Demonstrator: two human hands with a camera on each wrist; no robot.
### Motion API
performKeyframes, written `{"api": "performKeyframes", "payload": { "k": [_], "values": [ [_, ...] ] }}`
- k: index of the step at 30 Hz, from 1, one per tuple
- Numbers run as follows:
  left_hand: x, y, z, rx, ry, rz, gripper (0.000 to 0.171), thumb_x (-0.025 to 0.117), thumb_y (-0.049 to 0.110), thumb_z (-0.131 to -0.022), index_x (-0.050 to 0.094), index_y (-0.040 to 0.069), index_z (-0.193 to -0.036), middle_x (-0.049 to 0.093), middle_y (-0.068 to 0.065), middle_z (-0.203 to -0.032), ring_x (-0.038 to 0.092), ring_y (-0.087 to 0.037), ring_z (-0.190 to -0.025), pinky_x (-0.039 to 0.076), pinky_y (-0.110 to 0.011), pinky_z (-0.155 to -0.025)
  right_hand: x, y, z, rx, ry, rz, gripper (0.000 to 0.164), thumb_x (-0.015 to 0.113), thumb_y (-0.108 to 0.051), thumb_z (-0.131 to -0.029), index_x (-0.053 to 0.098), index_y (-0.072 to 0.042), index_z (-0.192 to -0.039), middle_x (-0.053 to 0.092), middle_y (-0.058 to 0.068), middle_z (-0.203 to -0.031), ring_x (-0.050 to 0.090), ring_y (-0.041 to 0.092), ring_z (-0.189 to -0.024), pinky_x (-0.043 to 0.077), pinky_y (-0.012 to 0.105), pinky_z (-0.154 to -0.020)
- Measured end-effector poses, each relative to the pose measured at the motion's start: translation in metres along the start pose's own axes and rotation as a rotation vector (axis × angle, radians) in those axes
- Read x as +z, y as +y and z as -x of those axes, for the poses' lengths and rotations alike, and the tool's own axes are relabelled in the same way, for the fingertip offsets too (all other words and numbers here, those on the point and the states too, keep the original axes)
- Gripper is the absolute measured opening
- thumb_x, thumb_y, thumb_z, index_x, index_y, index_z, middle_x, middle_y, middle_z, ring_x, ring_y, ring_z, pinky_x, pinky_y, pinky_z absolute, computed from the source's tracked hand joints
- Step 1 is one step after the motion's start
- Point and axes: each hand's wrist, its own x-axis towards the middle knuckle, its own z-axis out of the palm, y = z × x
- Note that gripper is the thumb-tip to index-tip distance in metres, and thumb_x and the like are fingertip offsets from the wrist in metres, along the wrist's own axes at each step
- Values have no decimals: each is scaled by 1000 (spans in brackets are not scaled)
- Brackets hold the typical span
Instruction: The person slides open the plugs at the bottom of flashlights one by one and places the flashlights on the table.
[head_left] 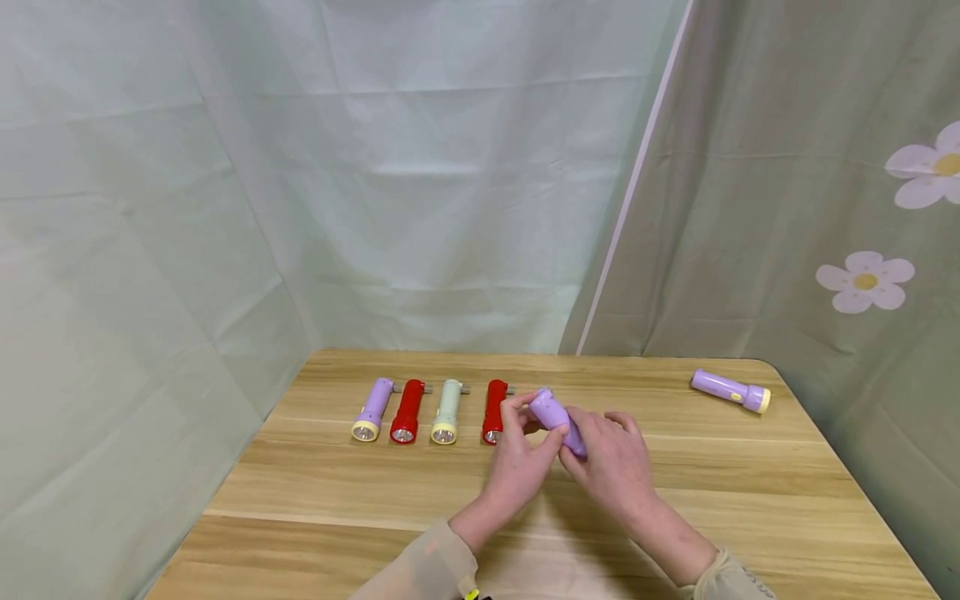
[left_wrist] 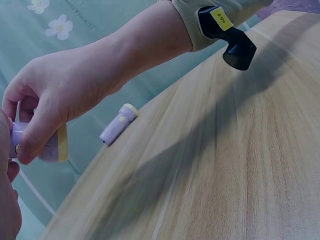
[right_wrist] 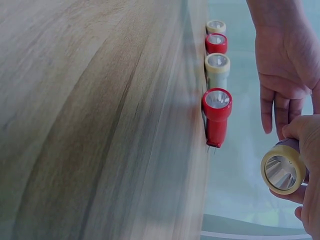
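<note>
Both hands hold one purple flashlight (head_left: 550, 410) above the table, tilted with its tail up and to the left. My left hand (head_left: 517, 462) grips the tail end between thumb and fingers. My right hand (head_left: 618, 462) wraps round the head end, covering much of it in the head view. In the right wrist view the yellow rim (right_wrist: 298, 157) and clear lens of this flashlight face the camera. The left wrist view shows the right thumb (left_wrist: 32, 137) pressing on the purple body, close to the yellow rim.
Left of the hands stands a row: a purple flashlight (head_left: 375, 404), a red one (head_left: 408, 408), a pale green one (head_left: 447, 408) and another red flashlight (head_left: 495, 407), with metal prongs out near their tails. Another purple flashlight (head_left: 727, 390) lies at the back right of the wooden table (head_left: 337, 508).
</note>
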Motion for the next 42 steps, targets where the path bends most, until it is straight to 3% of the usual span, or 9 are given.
{"api": "performKeyframes", "payload": {
  "k": [5, 19, 26, 32, 42],
  "values": [
    [0, -1, 1, -3, -5, 11, 61, 74, 33, -95, 35, 28, -142, 64, 1, -123, 59, -16, -111, 51, -40, -93, 0, -1, 0, 2, 1, 1, 43, 81, -27, -81, 67, -8, -117, 73, 6, -92, 71, 25, -77, 47, 49, -88],
    [-1, -1, 2, -3, 5, -6, 61, 75, 35, -94, 36, 29, -141, 65, 2, -121, 60, -15, -109, 52, -38, -89, -1, -4, -2, 43, -18, -1, 43, 85, -28, -79, 68, -8, -113, 75, 8, -97, 72, 26, -82, 46, 48, -88],
    [0, -4, 1, 10, 20, -9, 63, 77, 35, -93, 37, 29, -141, 65, 2, -120, 60, -15, -107, 51, -48, -93, -2, -5, -2, 46, -24, 0, 45, 85, -28, -78, 68, -8, -115, 75, 8, -98, 72, 26, -83, 46, 47, -87],
    [2, -4, 1, 10, 37, 13, 60, 77, 32, -93, 38, 29, -139, 64, 1, -118, 61, -16, -107, 53, -39, -90, 0, -5, -1, 23, -6, -4, 43, 84, -27, -78, 67, -9, -114, 75, 7, -96, 71, 25, -81, 46, 47, -85],
    [2, -3, 1, 6, 26, 32, 58, 75, 28, -95, 37, 29, -139, 63, 0, -118, 60, -18, -108, 52, -37, -90, 0, -4, 0, 18, -10, -4, 44, 84, -27, -78, 67, -9, -115, 74, 6, -95, 71, 24, -80, 46, 46, -86]
  ]
}}
